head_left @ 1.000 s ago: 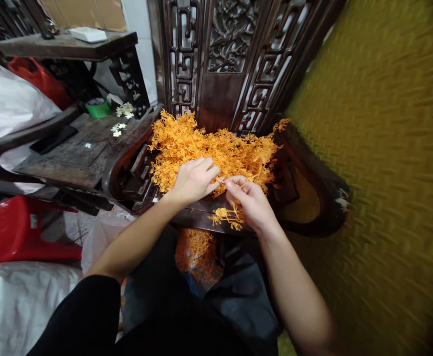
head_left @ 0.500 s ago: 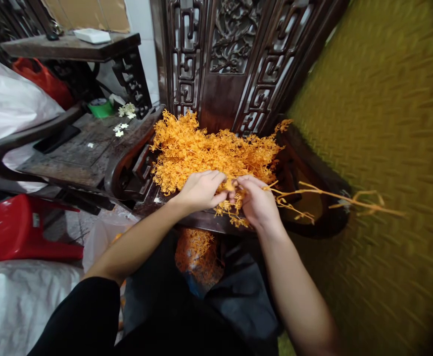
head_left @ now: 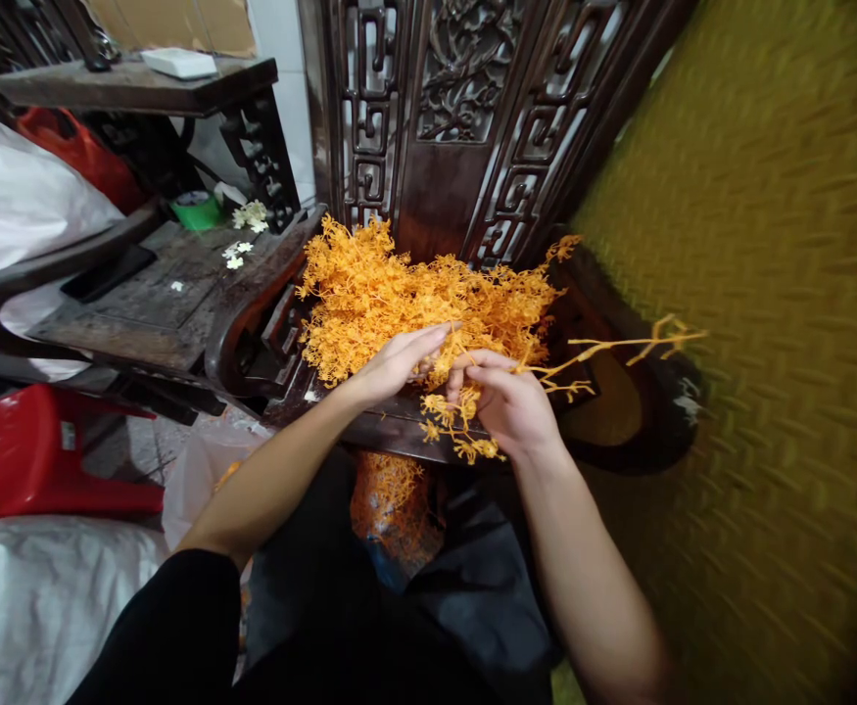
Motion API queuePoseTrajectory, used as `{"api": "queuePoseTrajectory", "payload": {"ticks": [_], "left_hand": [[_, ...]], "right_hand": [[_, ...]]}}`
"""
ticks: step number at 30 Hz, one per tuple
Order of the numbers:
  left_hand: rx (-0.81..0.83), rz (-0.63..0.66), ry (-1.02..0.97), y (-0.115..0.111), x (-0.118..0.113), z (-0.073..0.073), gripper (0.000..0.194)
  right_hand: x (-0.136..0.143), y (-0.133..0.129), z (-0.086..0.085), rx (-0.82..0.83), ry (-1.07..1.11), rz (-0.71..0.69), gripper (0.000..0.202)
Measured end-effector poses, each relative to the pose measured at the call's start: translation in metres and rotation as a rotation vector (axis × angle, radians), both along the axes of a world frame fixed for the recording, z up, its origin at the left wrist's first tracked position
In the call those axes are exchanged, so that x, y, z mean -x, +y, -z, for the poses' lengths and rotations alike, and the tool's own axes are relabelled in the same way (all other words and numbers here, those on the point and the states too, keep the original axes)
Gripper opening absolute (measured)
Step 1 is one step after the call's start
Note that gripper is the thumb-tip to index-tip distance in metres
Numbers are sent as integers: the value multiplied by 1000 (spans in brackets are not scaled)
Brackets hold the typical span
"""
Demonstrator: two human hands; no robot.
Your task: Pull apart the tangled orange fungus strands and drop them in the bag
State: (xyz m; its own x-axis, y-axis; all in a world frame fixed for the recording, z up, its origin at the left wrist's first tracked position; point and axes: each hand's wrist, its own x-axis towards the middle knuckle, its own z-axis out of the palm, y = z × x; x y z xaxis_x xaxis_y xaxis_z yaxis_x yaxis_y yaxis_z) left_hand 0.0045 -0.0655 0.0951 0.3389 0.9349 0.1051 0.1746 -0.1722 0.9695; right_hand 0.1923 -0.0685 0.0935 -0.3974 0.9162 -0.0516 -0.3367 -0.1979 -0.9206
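Observation:
A heap of orange dried-looking flower sprigs [head_left: 399,284] lies on the seat of a carved dark wooden chair [head_left: 439,206]. At its front edge my right hand [head_left: 520,406] pinches an orange flower sprig [head_left: 596,348]. The bare stem points out to the right, and small blossoms hang below my fingers over the seat edge. My left hand [head_left: 399,364] is just left of it against the heap, fingers stretched forward. Its palm side is partly hidden, and no sprig shows gripped in it.
To the left, another wooden chair [head_left: 126,313] holds green tape [head_left: 199,210], pale loose blossoms [head_left: 250,216] and a dark flat object. A red plastic stool [head_left: 23,450], white sacks [head_left: 23,597] and a translucent bag [head_left: 193,475] sit lower left. A yellow-green textured surface [head_left: 781,294] rises on the right.
My left hand has straightened its fingers and parted slightly from my right. The sprig's stem has swung upward and reaches less far right, while its blossoms hang more visibly below my right hand.

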Motion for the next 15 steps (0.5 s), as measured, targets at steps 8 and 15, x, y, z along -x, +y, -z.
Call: {"api": "queuePoseTrajectory", "payload": {"ticks": [8, 15], "left_hand": [[-208, 19, 245, -3, -10, -1, 39], [-384, -54, 732, -10, -10, -6, 42]], "right_hand": [[2, -4, 2, 32, -20, 13, 40], [1, 1, 11, -67, -163, 256, 34]]}}
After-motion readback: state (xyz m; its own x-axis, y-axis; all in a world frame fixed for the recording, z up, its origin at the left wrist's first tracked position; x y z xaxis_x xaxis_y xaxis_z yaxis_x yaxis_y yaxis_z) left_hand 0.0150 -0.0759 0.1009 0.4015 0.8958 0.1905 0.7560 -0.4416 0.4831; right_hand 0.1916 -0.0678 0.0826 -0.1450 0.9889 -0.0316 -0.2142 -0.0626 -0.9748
